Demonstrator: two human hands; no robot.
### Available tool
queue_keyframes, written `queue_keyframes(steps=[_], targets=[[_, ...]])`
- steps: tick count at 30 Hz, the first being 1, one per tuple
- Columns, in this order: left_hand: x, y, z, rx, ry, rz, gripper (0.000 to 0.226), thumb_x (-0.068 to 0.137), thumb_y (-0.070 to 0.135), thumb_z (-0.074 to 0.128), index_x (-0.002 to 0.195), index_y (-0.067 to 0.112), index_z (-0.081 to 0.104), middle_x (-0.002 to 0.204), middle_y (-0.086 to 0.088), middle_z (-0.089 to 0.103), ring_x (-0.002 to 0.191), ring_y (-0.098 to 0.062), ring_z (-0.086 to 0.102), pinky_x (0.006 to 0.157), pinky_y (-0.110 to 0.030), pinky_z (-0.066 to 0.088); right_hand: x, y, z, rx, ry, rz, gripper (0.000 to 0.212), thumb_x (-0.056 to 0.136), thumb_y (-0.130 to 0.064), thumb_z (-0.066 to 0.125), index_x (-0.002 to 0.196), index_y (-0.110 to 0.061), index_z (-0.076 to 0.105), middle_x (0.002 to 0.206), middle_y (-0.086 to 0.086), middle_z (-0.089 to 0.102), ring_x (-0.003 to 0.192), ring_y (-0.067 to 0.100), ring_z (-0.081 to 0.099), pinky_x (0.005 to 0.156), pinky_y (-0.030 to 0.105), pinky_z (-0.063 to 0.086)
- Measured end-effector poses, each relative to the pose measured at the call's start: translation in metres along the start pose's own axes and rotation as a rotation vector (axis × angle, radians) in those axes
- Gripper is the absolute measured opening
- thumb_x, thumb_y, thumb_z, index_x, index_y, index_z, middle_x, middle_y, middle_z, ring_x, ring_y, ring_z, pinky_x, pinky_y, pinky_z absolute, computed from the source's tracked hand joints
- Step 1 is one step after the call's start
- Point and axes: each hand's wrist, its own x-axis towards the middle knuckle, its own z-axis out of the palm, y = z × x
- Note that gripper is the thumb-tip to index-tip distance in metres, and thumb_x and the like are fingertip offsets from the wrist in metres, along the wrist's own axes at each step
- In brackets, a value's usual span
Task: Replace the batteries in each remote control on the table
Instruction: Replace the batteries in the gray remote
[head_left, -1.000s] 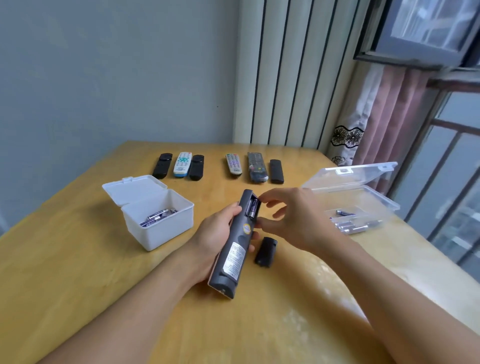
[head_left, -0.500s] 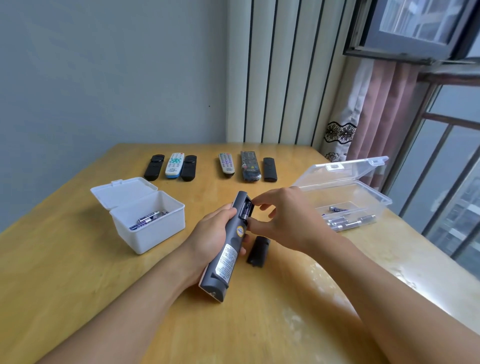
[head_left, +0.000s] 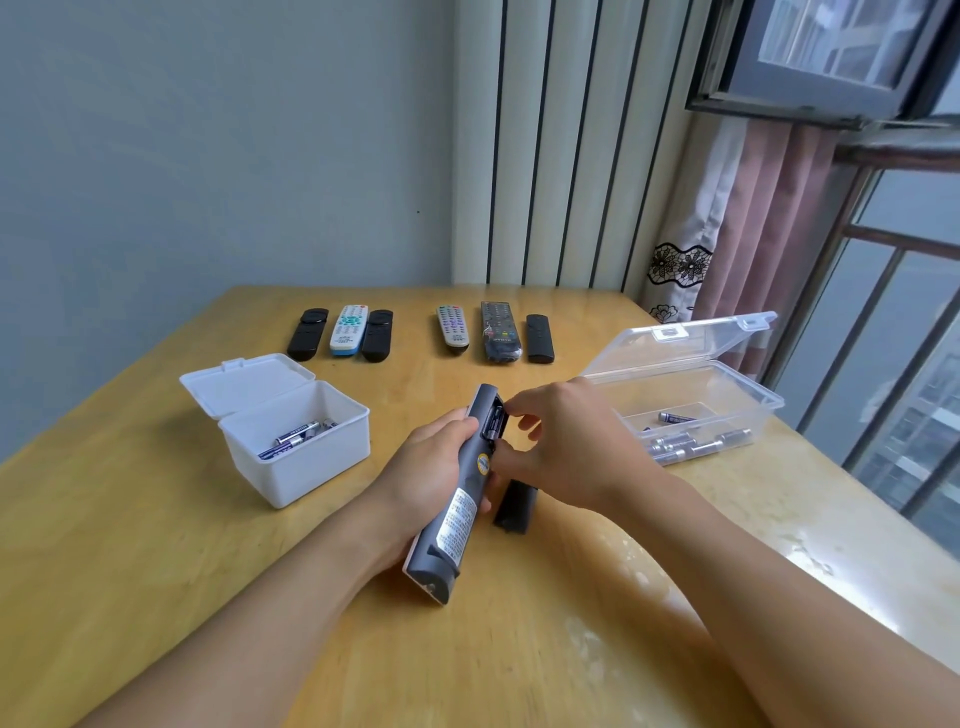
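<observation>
My left hand (head_left: 431, 467) grips a grey remote (head_left: 457, 499) back side up, tilted above the table's middle. Its battery bay at the far end is uncovered, and a battery (head_left: 493, 422) lies in it. My right hand (head_left: 566, 441) has its curled fingertips at that bay, index finger and thumb on the battery. The black battery cover (head_left: 515, 506) lies on the table just under my right hand. Several remotes lie in a row at the far edge: three on the left (head_left: 349, 330), three on the right (head_left: 498, 332).
A white open box (head_left: 311, 457) with several batteries stands at the left. A clear open box (head_left: 717, 410) holding several batteries stands at the right. The wooden table (head_left: 156, 545) ends near a curtain and a window on the right.
The hands and remote have kept nearly the same pose. My right fingertips have stayed at the battery bay, closing a little over it. The view has shifted slightly.
</observation>
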Motion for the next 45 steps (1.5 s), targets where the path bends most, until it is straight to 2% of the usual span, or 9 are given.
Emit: queue_keyframes(steps=[5, 9, 12, 18, 23, 29, 33, 41, 45], targets=[[-0.001, 0.001, 0.0, -0.009, 0.002, -0.002, 0.025, 0.107, 0.027, 0.04, 0.118, 0.026, 0.063, 0.074, -0.01, 0.062, 0.057, -0.023, 0.061, 0.048, -0.027, 0.05, 0.0, -0.001, 0.002, 0.025, 0.013, -0.005, 0.04, 0.073, -0.05, 0.057, 0.087, -0.016, 0.072, 0.076, 0.001, 0.072, 0.078, 0.009, 0.066, 0.069, 0.036, 0.055], [-0.003, 0.0, -0.001, -0.082, 0.018, -0.023, 0.027, 0.107, 0.028, 0.042, 0.119, 0.02, 0.064, 0.069, -0.009, 0.064, 0.055, -0.022, 0.062, 0.047, -0.026, 0.05, -0.003, -0.003, 0.002, 0.051, 0.079, -0.034, 0.045, 0.076, -0.047, 0.065, 0.112, -0.021, 0.071, 0.095, -0.004, 0.068, 0.083, 0.016, 0.063, 0.071, 0.037, 0.056], [-0.005, 0.002, -0.001, -0.127, 0.014, -0.039, 0.028, 0.107, 0.027, 0.042, 0.111, 0.01, 0.063, 0.066, -0.011, 0.064, 0.054, -0.023, 0.06, 0.048, -0.026, 0.051, -0.002, -0.006, 0.003, 0.073, 0.089, -0.072, 0.027, 0.078, -0.033, 0.071, 0.103, -0.023, 0.073, 0.079, -0.008, 0.058, 0.068, 0.011, 0.055, 0.064, 0.033, 0.051], [-0.009, 0.007, -0.001, -0.188, 0.009, -0.081, 0.029, 0.106, 0.026, 0.043, 0.104, 0.007, 0.065, 0.071, -0.012, 0.065, 0.05, -0.018, 0.063, 0.044, -0.024, 0.051, 0.0, -0.003, 0.009, 0.391, -0.013, 0.041, 0.01, 0.088, -0.022, 0.074, 0.096, -0.017, 0.072, 0.066, -0.002, 0.068, 0.057, 0.007, 0.059, 0.055, 0.023, 0.049], [-0.009, 0.008, -0.004, -0.2, 0.016, -0.126, 0.029, 0.106, 0.028, 0.045, 0.103, 0.009, 0.066, 0.067, -0.011, 0.067, 0.05, -0.021, 0.063, 0.047, -0.025, 0.051, 0.003, -0.003, 0.011, 0.582, -0.07, 0.17, 0.003, 0.092, -0.017, 0.072, 0.092, -0.017, 0.069, 0.066, 0.01, 0.071, 0.057, 0.033, 0.067, 0.053, 0.042, 0.059], [-0.008, 0.006, 0.002, -0.22, 0.039, -0.091, 0.028, 0.107, 0.023, 0.039, 0.103, 0.009, 0.062, 0.074, -0.012, 0.061, 0.054, -0.02, 0.059, 0.048, -0.025, 0.049, 0.003, -0.014, 0.012, 0.461, 0.015, 0.283, 0.011, 0.085, -0.005, 0.064, 0.086, -0.015, 0.07, 0.064, 0.01, 0.07, 0.046, 0.013, 0.063, 0.045, 0.029, 0.054], [-0.006, 0.008, -0.002, -0.375, 0.087, -0.169, 0.036, 0.107, 0.024, 0.036, 0.116, 0.001, 0.062, 0.092, -0.017, 0.067, 0.065, -0.022, 0.065, 0.054, -0.027, 0.053, 0.017, -0.027, 0.001, 0.417, 0.16, 0.174, 0.015, 0.086, -0.01, 0.062, 0.087, -0.021, 0.072, 0.06, 0.004, 0.066, 0.048, 0.014, 0.058, 0.052, 0.035, 0.052], [-0.002, 0.012, -0.015, -0.367, 0.146, -0.234, 0.033, 0.106, 0.02, 0.042, 0.099, -0.004, 0.064, 0.068, -0.012, 0.071, 0.05, -0.018, 0.064, 0.045, -0.025, 0.053, 0.091, -0.12, 0.015, 0.613, -0.242, -0.034, 0.011, 0.091, -0.006, 0.063, 0.096, -0.002, 0.072, 0.066, 0.01, 0.068, 0.05, 0.017, 0.059, 0.046, 0.026, 0.049], [-0.004, 0.008, -0.021, -0.274, 0.18, -0.145, 0.034, 0.107, 0.011, 0.038, 0.128, -0.008, 0.056, 0.093, -0.021, 0.067, 0.042, -0.016, 0.063, 0.04, -0.023, 0.049, 0.088, -0.129, 0.024, 0.36, -0.133, -0.134, 0.02, 0.093, -0.014, 0.063, 0.11, -0.012, 0.074, 0.066, -0.009, 0.063, 0.045, -0.001, 0.054, 0.051, 0.013, 0.043]])
